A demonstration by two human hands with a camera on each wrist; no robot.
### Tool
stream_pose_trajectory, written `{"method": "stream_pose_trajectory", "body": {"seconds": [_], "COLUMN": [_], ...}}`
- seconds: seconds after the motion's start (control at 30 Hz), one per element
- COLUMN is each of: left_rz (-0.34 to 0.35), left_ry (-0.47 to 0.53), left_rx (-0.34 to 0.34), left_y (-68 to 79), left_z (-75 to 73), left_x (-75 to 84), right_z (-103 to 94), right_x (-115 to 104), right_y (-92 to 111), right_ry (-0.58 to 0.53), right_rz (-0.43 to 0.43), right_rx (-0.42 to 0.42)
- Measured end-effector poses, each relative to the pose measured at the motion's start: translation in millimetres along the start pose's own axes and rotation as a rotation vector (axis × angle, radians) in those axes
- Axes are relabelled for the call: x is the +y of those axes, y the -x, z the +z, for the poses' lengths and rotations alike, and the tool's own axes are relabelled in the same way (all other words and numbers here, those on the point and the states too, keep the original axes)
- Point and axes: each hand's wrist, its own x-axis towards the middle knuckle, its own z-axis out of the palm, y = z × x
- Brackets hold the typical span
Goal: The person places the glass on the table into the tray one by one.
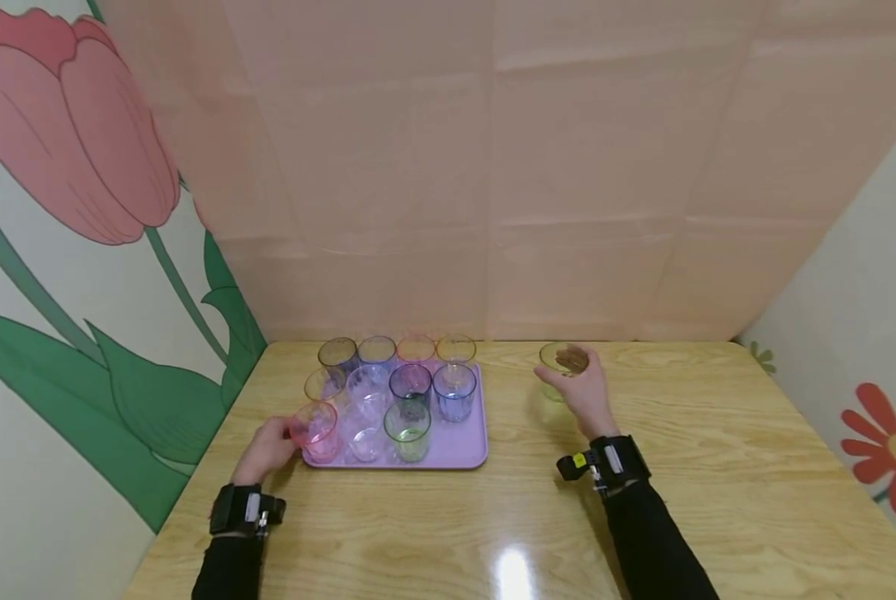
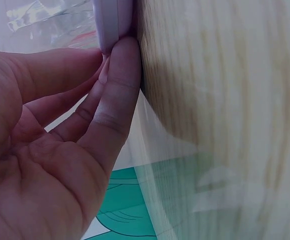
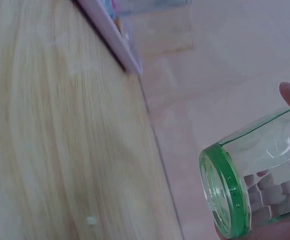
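Observation:
My left hand (image 1: pixel 266 450) is at the front left corner of a lilac tray (image 1: pixel 466 446). In the left wrist view its thumb and fingers (image 2: pixel 127 65) pinch the tray's edge (image 2: pixel 106 25) close to the wooden tabletop. Several tinted and clear glasses stand in rows on the tray, among them a pink glass (image 1: pixel 323 446) beside this hand and a green one (image 1: pixel 410 446) at the front. Right of the tray, my right hand (image 1: pixel 588 396) grips a green-tinted glass (image 3: pixel 225 190) around its side. That glass is held above the table, its thick green base apart from the wood.
The wooden table (image 1: pixel 417 533) meets a pinkish covered wall (image 1: pixel 583 167) at its back edge. A wall with a painted tulip (image 1: pixel 80 125) borders the left side, and one with a red flower (image 1: pixel 886 450) the right. Wood surface lies between the tray and the held glass.

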Motion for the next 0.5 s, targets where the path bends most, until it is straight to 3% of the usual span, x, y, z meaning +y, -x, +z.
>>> {"method": "stream_pose_trajectory", "body": {"seconds": [0.17, 0.4, 0.5], "left_rz": [0.023, 0.002, 0.005], "left_ry": [0.004, 0.017, 0.016], "left_rx": [0.005, -0.008, -0.007], "left_y": [0.8, 1.8, 1.5], "left_z": [-0.8, -1.8, -2.2], "left_x": [1.1, 2.0, 1.9], "right_z": [9.5, 17.5, 21.9], "right_x": [-3.6, -6.2, -6.5], "right_y": [4.6, 11.2, 12.9], "right_ry": [0.027, 0.119, 0.145], "right_rz": [-0.027, -0.012, -0.015], "right_rx": [-0.083, -0.289, -0.337]}}
